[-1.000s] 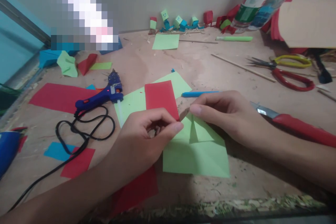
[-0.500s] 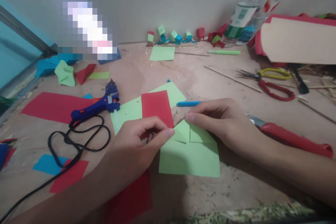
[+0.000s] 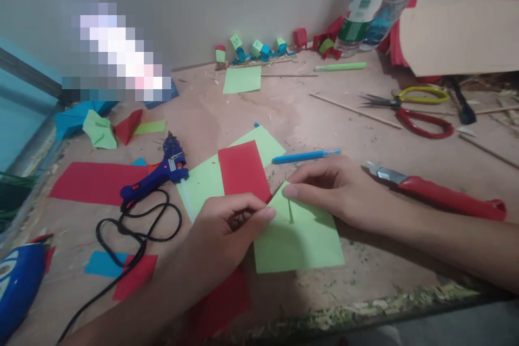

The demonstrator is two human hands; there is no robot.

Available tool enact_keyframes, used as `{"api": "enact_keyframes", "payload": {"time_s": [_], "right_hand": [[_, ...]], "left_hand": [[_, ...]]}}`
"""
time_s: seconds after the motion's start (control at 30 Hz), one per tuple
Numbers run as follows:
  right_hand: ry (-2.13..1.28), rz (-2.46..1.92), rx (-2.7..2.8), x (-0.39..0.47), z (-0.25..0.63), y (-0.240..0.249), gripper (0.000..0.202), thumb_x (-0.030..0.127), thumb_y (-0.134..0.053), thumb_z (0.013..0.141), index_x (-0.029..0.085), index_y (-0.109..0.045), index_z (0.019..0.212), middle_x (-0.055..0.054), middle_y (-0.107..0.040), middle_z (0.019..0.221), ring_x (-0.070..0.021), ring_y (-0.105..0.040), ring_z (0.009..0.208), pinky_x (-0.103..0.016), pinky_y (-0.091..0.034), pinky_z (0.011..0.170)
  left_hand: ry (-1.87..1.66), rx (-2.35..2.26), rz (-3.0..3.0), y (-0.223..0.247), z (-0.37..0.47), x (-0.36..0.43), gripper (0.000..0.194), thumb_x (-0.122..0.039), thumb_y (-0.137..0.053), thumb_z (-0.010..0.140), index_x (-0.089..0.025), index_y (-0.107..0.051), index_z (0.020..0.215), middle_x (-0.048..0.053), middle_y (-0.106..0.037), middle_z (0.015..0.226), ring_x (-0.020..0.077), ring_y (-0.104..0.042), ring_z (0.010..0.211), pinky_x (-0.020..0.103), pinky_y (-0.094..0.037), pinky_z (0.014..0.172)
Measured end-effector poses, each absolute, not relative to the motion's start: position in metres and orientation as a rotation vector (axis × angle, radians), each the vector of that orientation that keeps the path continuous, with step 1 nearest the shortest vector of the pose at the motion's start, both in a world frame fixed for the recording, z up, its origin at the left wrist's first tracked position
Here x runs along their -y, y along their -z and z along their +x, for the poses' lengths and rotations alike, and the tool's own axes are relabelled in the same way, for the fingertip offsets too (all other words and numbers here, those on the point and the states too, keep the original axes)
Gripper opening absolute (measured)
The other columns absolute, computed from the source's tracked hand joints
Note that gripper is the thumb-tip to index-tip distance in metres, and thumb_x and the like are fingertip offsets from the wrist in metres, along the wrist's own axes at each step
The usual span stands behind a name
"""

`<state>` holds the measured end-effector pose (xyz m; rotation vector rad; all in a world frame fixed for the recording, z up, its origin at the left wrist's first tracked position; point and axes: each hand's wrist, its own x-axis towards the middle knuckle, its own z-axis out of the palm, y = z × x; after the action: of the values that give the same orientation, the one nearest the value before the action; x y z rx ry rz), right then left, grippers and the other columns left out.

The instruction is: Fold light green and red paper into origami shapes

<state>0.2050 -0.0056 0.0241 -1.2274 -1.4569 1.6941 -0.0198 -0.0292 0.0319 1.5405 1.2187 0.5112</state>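
Note:
A light green paper lies at the middle front, with a short slit-like gap near its upper part. My left hand pinches the paper's upper left edge between thumb and fingertips. At the top corner, the thumb and finger of my right hand are closed on the same paper. Just beyond the hands are a red paper on top of another green sheet and a blue pen.
A blue glue gun with a looped black cord lies left. Right are a red-handled knife and scissors. Small paper figures and bottles stand at the back. A blue object is at the left edge.
The view has shifted, showing more of the blue object at left. The upper edges of the green paper between my hands have come closer together. Both hands keep their pinch.

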Motion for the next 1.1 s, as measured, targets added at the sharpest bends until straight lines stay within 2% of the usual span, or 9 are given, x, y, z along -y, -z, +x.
{"api": "enact_keyframes", "payload": {"time_s": [0.2,0.27,0.33,0.4,0.47,0.53,0.73,0.93,1.1], "right_hand": [[-1.023,-0.969,2.035,0.000,0.217,-0.024,0.012,0.020,-0.065,0.097,0.016,-0.074,0.089,-0.005,-0.071,0.083,-0.0170,-0.064,0.076,-0.032,-0.051,0.069],[-0.853,-0.749,2.278,-0.003,0.221,-0.023,0.016,0.015,-0.060,0.098,0.015,-0.075,0.092,-0.007,-0.071,0.088,-0.0198,-0.064,0.084,-0.036,-0.052,0.075],[-0.764,-0.641,2.426,-0.005,0.222,-0.022,0.019,0.013,-0.057,0.099,0.015,-0.076,0.097,-0.009,-0.072,0.093,-0.0221,-0.065,0.090,-0.039,-0.052,0.078],[-0.736,-0.622,2.499,-0.006,0.222,-0.019,0.019,0.015,-0.056,0.100,0.016,-0.076,0.100,-0.009,-0.072,0.095,-0.0233,-0.065,0.094,-0.041,-0.054,0.082],[-0.724,-0.606,2.535,-0.006,0.222,-0.016,0.019,0.017,-0.057,0.102,0.018,-0.076,0.102,-0.009,-0.073,0.096,-0.0243,-0.066,0.098,-0.043,-0.056,0.088],[-0.713,-0.590,2.552,-0.007,0.222,-0.014,0.017,0.017,-0.058,0.101,0.019,-0.075,0.102,-0.008,-0.074,0.098,-0.0259,-0.066,0.103,-0.046,-0.056,0.093],[-0.700,-0.626,2.547,-0.009,0.221,-0.011,0.014,0.015,-0.062,0.100,0.016,-0.075,0.102,-0.010,-0.076,0.100,-0.0278,-0.067,0.106,-0.048,-0.057,0.093],[-0.609,-0.641,2.577,-0.006,0.219,-0.010,0.015,0.017,-0.061,0.100,0.019,-0.075,0.102,-0.008,-0.075,0.099,-0.0270,-0.068,0.106,-0.048,-0.057,0.096],[-0.605,-0.632,2.584,-0.004,0.217,-0.010,0.018,0.017,-0.059,0.101,0.022,-0.076,0.103,-0.008,-0.075,0.097,-0.0269,-0.069,0.104,-0.047,-0.058,0.096]], "left_hand": [[-0.373,-1.408,2.178,-0.031,-0.030,0.031,0.043,-0.037,-0.062,0.098,-0.018,-0.050,0.061,-0.006,-0.040,0.053,0.0097,-0.037,0.048,0.026,-0.026,0.049],[-0.432,-1.364,2.499,-0.032,-0.036,0.029,0.037,-0.034,-0.065,0.098,-0.018,-0.053,0.066,-0.005,-0.046,0.058,0.0118,-0.042,0.051,0.028,-0.030,0.052],[-0.498,-1.162,2.707,-0.033,-0.042,0.027,0.025,-0.025,-0.065,0.100,-0.017,-0.061,0.077,0.000,-0.058,0.069,0.0154,-0.053,0.063,0.030,-0.040,0.060],[-0.465,-0.915,2.801,-0.033,-0.046,0.024,0.010,-0.013,-0.063,0.100,-0.015,-0.068,0.092,0.004,-0.069,0.089,0.0186,-0.062,0.081,0.032,-0.049,0.076],[-0.410,-0.758,2.821,-0.032,-0.048,0.021,0.010,-0.008,-0.062,0.099,-0.013,-0.070,0.102,0.006,-0.073,0.106,0.0208,-0.065,0.095,0.035,-0.052,0.088],[-0.383,-0.689,2.817,-0.029,-0.048,0.018,0.010,-0.009,-0.061,0.100,-0.013,-0.070,0.101,0.007,-0.074,0.115,0.0223,-0.066,0.102,0.038,-0.053,0.092],[-0.365,-0.692,2.786,-0.023,-0.046,0.018,0.013,-0.014,-0.058,0.103,-0.014,-0.071,0.104,0.007,-0.074,0.122,0.0237,-0.067,0.109,0.041,-0.053,0.100],[-0.360,-0.655,2.874,-0.027,-0.044,0.022,0.032,-0.013,-0.039,0.107,-0.014,-0.071,0.109,0.007,-0.074,0.121,0.0245,-0.068,0.105,0.041,-0.055,0.096],[-0.302,-0.658,2.875,-0.022,-0.043,0.027,0.026,-0.014,-0.045,0.106,-0.015,-0.070,0.114,0.007,-0.071,0.130,0.0268,-0.064,0.116,0.045,-0.050,0.105]]}}
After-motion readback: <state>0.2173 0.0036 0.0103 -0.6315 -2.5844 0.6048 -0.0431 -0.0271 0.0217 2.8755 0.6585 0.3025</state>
